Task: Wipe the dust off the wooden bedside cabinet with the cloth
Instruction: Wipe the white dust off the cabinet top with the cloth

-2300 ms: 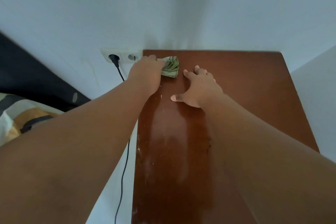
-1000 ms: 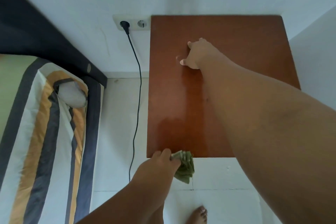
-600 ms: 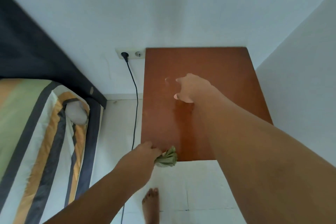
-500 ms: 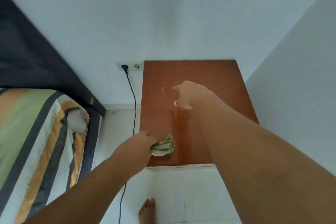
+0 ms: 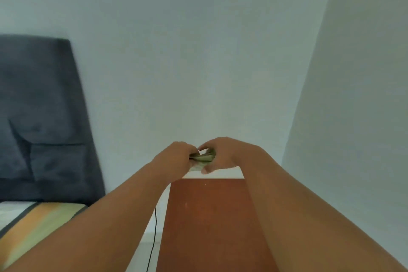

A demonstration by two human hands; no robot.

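Observation:
The green cloth (image 5: pixel 204 157) is bunched between both my hands, held in the air above the back edge of the wooden bedside cabinet (image 5: pixel 209 216). My left hand (image 5: pixel 176 157) grips its left side. My right hand (image 5: pixel 227 153) pinches its right side, thumb pointing down. The cabinet's reddish-brown top runs from the bottom of the view up to the wall, with a few pale specks on it. My forearms hide both of its side edges.
A dark grey padded headboard (image 5: pixel 42 117) stands at the left, above a striped bedcover (image 5: pixel 33 223). A black cable (image 5: pixel 153 236) hangs between bed and cabinet. White walls close in behind and at the right (image 5: pixel 353 117).
The camera has tilted up toward the wall. My left hand lifted the cloth off the cabinet's front edge, my right hand left the top, and both hands now meet on the cloth.

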